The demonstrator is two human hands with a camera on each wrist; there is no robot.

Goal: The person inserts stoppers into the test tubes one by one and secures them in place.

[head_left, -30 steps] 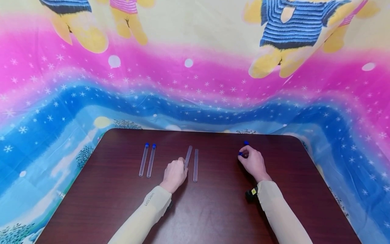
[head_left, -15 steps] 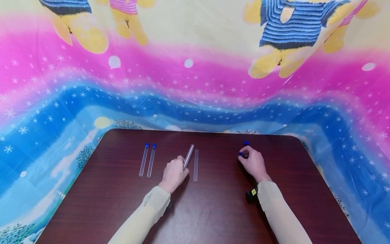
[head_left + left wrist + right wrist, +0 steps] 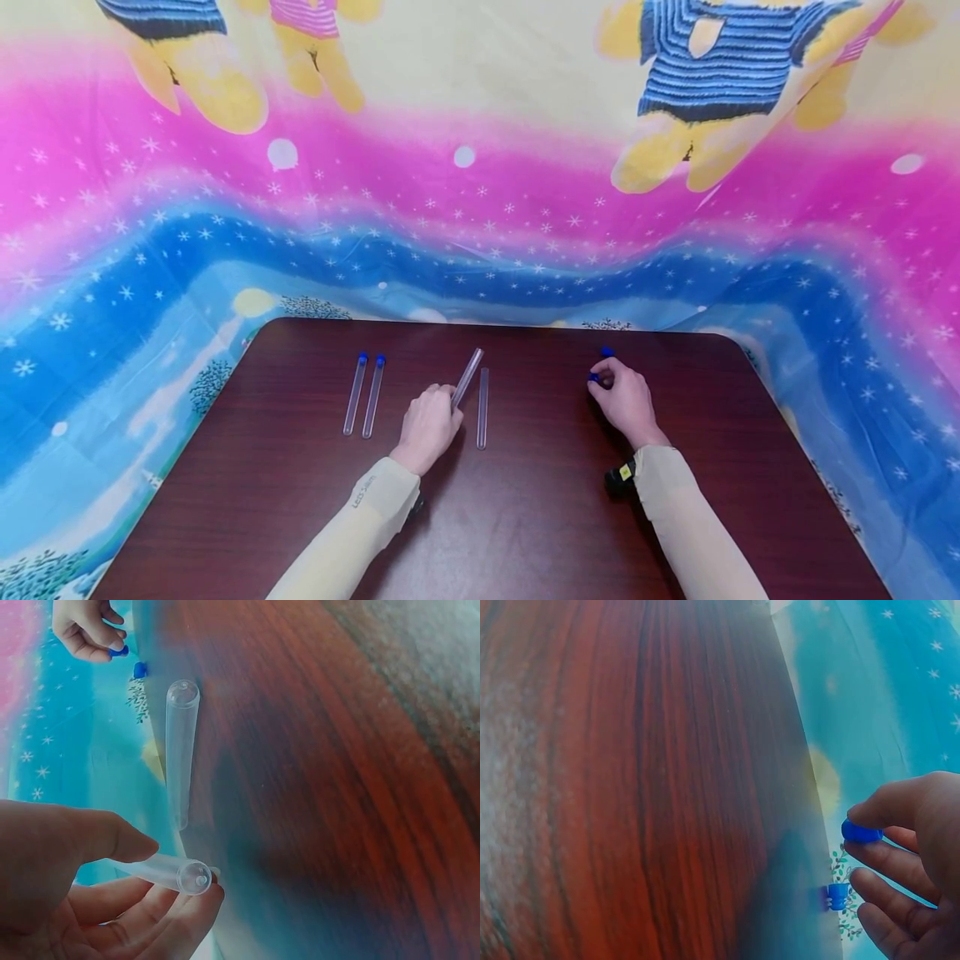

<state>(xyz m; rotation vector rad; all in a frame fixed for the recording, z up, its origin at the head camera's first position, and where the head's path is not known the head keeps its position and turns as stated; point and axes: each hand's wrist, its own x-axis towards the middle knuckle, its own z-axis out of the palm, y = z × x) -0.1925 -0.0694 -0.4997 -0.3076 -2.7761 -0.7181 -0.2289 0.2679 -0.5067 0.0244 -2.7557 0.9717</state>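
4 blue caps point(image 3: 864, 832), colourless tubes point(image 3: 181, 754)

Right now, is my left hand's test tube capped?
Uncapped: the test tube in your left hand shows a bare far end in the head view.

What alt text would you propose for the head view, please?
A person's left hand holds a clear tube while the right hand pinches a blue cap, at a dark table. One uncapped tube lies between the hands, two blue-capped tubes further left, and a second cap beyond the right hand.
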